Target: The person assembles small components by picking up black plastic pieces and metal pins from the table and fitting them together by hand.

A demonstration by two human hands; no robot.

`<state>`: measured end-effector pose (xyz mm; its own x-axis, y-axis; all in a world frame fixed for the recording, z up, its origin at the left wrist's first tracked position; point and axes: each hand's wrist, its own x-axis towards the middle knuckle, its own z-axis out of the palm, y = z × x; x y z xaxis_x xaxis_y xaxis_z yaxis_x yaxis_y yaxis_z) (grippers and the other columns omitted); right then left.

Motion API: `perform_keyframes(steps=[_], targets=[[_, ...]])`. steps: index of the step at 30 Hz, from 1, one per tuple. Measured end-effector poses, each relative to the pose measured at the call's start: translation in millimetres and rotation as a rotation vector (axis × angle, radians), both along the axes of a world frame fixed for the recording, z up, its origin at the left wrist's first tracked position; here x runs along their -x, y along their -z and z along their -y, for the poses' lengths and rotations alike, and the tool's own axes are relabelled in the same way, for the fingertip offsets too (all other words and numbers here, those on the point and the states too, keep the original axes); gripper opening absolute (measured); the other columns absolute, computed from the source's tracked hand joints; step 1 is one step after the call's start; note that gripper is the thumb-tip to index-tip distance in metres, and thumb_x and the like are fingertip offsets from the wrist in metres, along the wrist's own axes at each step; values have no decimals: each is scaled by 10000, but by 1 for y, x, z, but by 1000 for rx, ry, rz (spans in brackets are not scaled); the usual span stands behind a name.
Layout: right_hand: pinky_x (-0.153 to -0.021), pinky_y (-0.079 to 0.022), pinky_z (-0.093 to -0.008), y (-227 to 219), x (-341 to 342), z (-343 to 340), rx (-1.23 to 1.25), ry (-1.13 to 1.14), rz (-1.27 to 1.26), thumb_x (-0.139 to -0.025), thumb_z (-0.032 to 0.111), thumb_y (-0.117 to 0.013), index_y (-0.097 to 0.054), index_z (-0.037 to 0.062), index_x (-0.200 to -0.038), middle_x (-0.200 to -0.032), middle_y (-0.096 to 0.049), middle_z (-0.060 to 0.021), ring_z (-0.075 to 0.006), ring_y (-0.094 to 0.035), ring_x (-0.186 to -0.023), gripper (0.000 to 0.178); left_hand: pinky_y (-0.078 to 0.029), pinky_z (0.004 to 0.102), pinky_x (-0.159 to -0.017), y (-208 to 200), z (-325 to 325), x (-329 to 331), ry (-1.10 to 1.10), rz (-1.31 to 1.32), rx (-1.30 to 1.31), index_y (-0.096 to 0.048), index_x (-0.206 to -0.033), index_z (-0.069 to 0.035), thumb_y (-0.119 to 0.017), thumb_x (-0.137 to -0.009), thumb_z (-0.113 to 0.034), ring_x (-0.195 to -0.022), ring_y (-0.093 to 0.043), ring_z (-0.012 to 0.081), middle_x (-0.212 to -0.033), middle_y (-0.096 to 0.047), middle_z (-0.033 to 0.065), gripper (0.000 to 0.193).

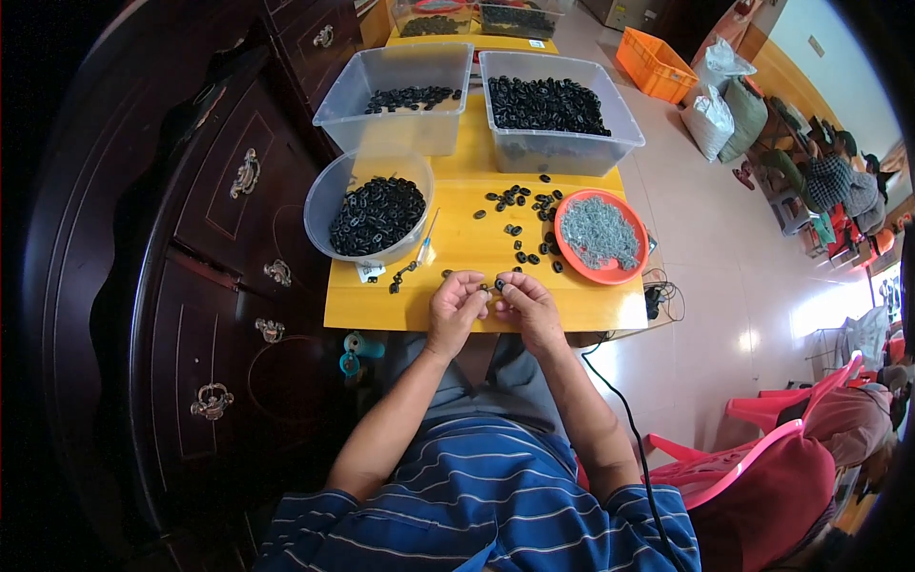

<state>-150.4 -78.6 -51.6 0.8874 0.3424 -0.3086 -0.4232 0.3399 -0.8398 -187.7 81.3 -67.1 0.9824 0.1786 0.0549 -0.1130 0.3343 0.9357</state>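
While both hands point(457, 307) point(530, 307) pinch black pieces point(499, 284) | pointing: unclear | long axes: too small

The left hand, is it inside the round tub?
No, the left hand is at the table's front edge, near the right hand, outside the round tub.

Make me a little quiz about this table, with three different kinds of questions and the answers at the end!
1. Fill in: on the yellow table, the round plate of silvery pieces sits toward the person's ____ side.
2. True or false: the left hand and right hand are close together.
3. The round tub holds: a) white buttons, b) small black pieces, c) red beads?

Key: 1. right; 2. true; 3. b.
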Motion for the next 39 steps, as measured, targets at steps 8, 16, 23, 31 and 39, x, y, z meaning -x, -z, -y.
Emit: perform_keyframes(steps=[8, 16, 23, 31, 39], targets=[[-718, -554, -237, 3, 3, -4, -44, 85, 5, -1002, 113, -660, -677, 85, -1164, -968, -708, 8, -85, -664, -804, 165, -496, 211, -637, 2, 2, -1, -8, -13, -18, -602, -1160, 0, -639, -935, 35, -695, -594, 59, -925, -667, 22, 232], [-703, -539, -235, 7, 4, -8, -39, 139, 26, -985, 102, -671, -673, 65, -1129, -945, -706, -11, -94, -663, -796, 149, -507, 201, -642, 0, 4, 1, -17, -39, -48, -615, -1143, -6, -646, -938, 28, -703, -596, 42, -912, -672, 12, 210], [-671, -500, -222, 7, 7, -16, -20, 197, 79, -970, 85, -674, -669, 54, -1100, -932, -696, -11, -92, -663, -803, 133, -511, 198, -641, 2, 5, 0, -29, -18, -62, -626, -1121, -11, -651, -946, 16, -704, -599, 39, -908, -677, 6, 179], [-664, -491, -214, 8, 10, -20, -29, 247, 105, -963, 94, -691, -674, 74, -1080, -934, -697, 7, -76, -661, -790, 120, -506, 206, -628, 1, 5, -1, -48, -10, -47, -624, -1095, -12, -647, -945, 9, -684, -595, 49, -887, -669, 7, 153], [-656, -489, -208, 9, 13, -25, 1, 281, 125, -964, 83, -687, -679, 70, -1064, -923, -695, 10, -69, -649, -773, 100, -510, 206, -639, 4, 4, -1, -63, -16, -74, -624, -1090, -15, -642, -948, 13, -704, -604, 47, -910, -680, 10, 146]])
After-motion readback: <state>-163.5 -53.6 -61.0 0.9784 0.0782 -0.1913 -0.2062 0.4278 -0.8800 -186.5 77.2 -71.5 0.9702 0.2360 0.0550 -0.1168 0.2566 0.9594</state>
